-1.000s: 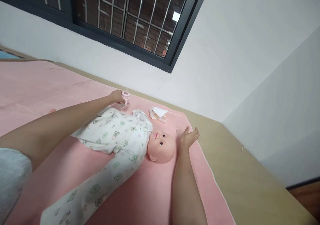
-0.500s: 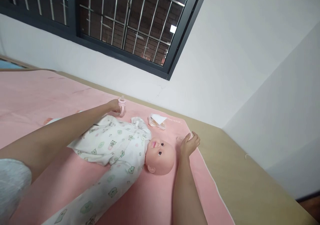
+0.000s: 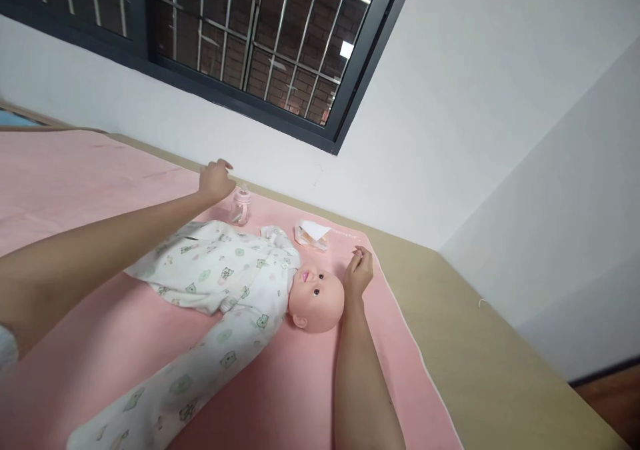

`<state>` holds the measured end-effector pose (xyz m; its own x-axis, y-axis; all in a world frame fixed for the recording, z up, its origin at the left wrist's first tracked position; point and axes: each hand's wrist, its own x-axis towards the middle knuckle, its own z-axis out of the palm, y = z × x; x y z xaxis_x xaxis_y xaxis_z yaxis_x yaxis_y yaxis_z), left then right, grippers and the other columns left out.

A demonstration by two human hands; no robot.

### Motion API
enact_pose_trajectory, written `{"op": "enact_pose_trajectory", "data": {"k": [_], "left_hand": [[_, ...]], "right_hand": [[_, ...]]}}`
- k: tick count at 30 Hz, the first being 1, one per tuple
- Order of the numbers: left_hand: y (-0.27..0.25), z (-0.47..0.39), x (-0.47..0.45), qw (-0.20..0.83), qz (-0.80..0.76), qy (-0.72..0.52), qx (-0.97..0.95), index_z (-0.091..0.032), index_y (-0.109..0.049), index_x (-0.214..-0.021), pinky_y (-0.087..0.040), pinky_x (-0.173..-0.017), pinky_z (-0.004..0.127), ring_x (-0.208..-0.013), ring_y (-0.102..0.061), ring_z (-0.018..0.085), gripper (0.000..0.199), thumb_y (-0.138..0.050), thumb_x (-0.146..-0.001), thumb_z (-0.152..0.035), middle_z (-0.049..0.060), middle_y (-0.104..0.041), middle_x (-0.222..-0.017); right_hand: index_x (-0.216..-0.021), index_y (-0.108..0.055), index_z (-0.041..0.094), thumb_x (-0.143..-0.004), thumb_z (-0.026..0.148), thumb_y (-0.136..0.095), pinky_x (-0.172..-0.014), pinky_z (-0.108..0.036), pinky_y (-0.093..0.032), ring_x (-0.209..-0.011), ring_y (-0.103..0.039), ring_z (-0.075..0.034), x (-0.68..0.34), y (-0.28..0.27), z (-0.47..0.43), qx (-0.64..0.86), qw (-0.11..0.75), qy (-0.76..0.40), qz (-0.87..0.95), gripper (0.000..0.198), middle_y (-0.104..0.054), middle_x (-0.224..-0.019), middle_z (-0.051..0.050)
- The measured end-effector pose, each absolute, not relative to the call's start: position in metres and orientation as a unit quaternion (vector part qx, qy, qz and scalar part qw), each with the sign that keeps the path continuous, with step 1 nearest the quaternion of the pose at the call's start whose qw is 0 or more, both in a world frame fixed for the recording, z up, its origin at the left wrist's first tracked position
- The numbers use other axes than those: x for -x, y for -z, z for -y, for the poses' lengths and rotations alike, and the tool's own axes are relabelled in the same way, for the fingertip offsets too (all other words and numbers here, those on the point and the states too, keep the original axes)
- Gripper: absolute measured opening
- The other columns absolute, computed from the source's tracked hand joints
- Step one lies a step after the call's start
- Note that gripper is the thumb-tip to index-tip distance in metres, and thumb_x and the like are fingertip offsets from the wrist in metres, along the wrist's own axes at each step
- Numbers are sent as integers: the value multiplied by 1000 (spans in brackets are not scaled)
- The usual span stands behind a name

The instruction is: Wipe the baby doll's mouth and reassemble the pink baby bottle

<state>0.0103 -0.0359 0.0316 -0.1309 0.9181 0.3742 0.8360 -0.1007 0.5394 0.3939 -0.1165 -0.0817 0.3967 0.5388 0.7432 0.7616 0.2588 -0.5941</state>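
Note:
A bald baby doll [image 3: 316, 303] in a white patterned outfit lies on its back on the pink mat [image 3: 280, 397]. Beyond its body stands a small pink baby bottle [image 3: 241, 207] with a handle and clear teat, upright on the mat. My left hand [image 3: 217, 181] is raised just left of the bottle, fingers loosely bent and holding nothing visible. Beside the top of the doll's head, my right hand [image 3: 359, 271] has its fingers curled in; what they hold, if anything, is hidden. Between the bottle and my right hand lies a clear packet with white paper [image 3: 313, 234].
The mat lies on a tan surface [image 3: 450, 330] that runs along the white wall [image 3: 450, 103]. A dark-framed window [image 3: 240, 113] with metal bars is above. A thin white hook-like piece [image 3: 482, 302] shows at right.
My left hand has let go of the baby bottle and lifted up and left from it. My right hand has moved left and its fingers have curled in. The doll lies as before.

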Motion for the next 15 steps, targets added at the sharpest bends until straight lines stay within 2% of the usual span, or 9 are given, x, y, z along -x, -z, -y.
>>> {"op": "enact_pose_trajectory", "data": {"k": [2,3,4,6,7,8,10,12,15], "left_hand": [[-45,42,-20,27,-648,-363,-668,-3,-45,-129,-24,-112,41,-126,-41,27,45,-49,-88,-23,15,-54,-130],[-50,45,-28,19,-634,-369,-679,-5,-46,-129,-26,-111,38,-124,-43,25,45,-47,-88,-22,13,-55,-130],[-53,48,-38,18,-618,-372,-693,-8,-48,-129,-30,-108,34,-120,-48,23,44,-47,-87,-22,11,-57,-129],[-55,56,-63,44,-574,-350,-740,-13,-54,-126,-42,-91,29,-100,-59,19,43,-47,-85,-22,7,-64,-122],[-54,61,-77,66,-546,-324,-770,-16,-60,-120,-45,-84,27,-92,-63,18,39,-50,-83,-23,5,-68,-114],[-52,66,-91,99,-502,-259,-819,-15,-63,-116,-45,-82,27,-92,-64,20,38,-51,-82,-24,6,-70,-112],[-46,75,-120,144,-411,-154,-887,-14,-67,-113,-46,-85,29,-101,-65,24,38,-52,-82,-28,10,-71,-117],[-39,81,-147,179,-371,-105,-905,-16,-71,-110,-47,-87,29,-103,-66,24,37,-54,-81,-33,9,-73,-116],[-31,81,-181,243,-339,-25,-909,-18,-76,-95,-52,-78,29,-88,-70,23,34,-62,-77,-43,8,-77,-99]], "right_hand": [[-111,-62,17,-96,40,-28,-78,-31,-45,-83,-63,-20,-388,81,117,608,561,46,560,44,-69,-88,-8],[-112,-62,17,-96,41,-29,-76,-30,-44,-77,-62,-20,-387,81,117,610,550,17,570,44,-69,-82,-6],[-112,-62,18,-95,42,-30,-74,-29,-43,-73,-61,-19,-387,82,117,611,540,-13,579,44,-68,-76,-4],[-108,-63,19,-94,45,-33,-70,-28,-43,-66,-58,-17,-388,86,114,605,530,-71,590,42,-66,-70,-1],[-105,-64,19,-92,46,-35,-69,-27,-42,-64,-56,-17,-389,88,113,600,530,-98,591,41,-65,-69,0],[-102,-63,19,-91,46,-36,-67,-26,-42,-63,-55,-16,-390,90,111,594,533,-120,590,40,-65,-68,0],[-98,-63,19,-89,46,-39,-64,-26,-42,-62,-53,-16,-392,93,108,582,539,-157,588,38,-63,-67,0],[-95,-63,18,-86,44,-41,-63,-26,-41,-62,-52,-15,-390,95,105,572,538,-187,590,35,-62,-67,1],[-91,-63,18,-82,41,-45,-63,-26,-41,-64,-53,-15,-382,96,103,553,517,-240,607,31,-63,-69,0]]}}
